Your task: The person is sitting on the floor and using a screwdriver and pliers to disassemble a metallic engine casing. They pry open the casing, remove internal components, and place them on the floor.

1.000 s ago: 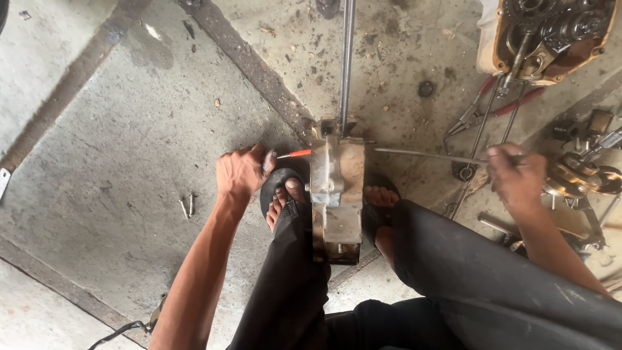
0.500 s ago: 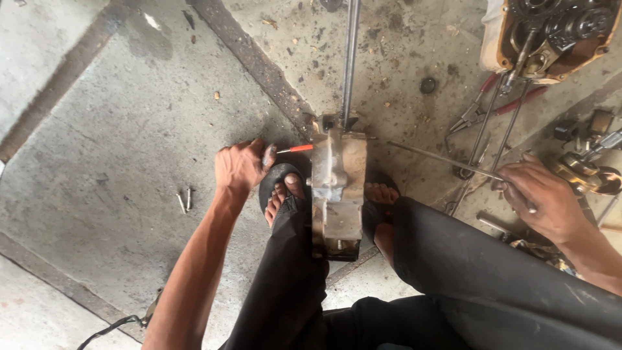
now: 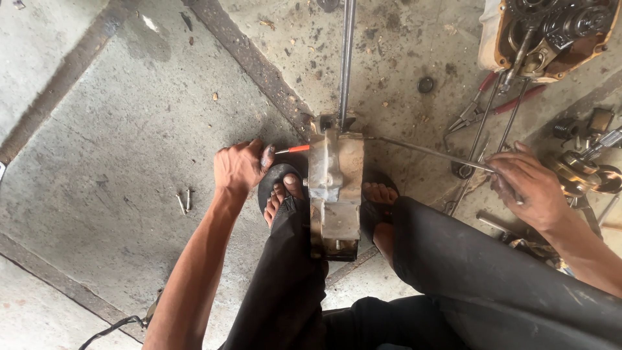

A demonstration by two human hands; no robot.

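A grimy metal engine casing point(image 3: 335, 188) stands on the concrete floor point(image 3: 116, 142), pinned between the person's two sandalled feet: the left foot point(image 3: 280, 194) touches its left side, the right foot point(image 3: 379, 193) its right side. A long steel shaft point(image 3: 347, 58) rises from the top end of the casing toward the upper edge of the view. The left hand point(image 3: 240, 167) rests just left of the casing, its fingers closed around an orange-handled tool point(image 3: 293, 149) whose tip points at the casing's upper left corner. The right hand point(image 3: 528, 185) is well to the right of the casing, fingers clamped on the far end of a thin metal rod point(image 3: 427, 150) that slants back to the casing's upper right corner. Red-handled pliers point(image 3: 483, 107) lie beyond the rod, right of the casing. An opened gearbox housing point(image 3: 551, 32) sits far up and right of the casing. Two loose screws point(image 3: 184, 201) lie well left of it
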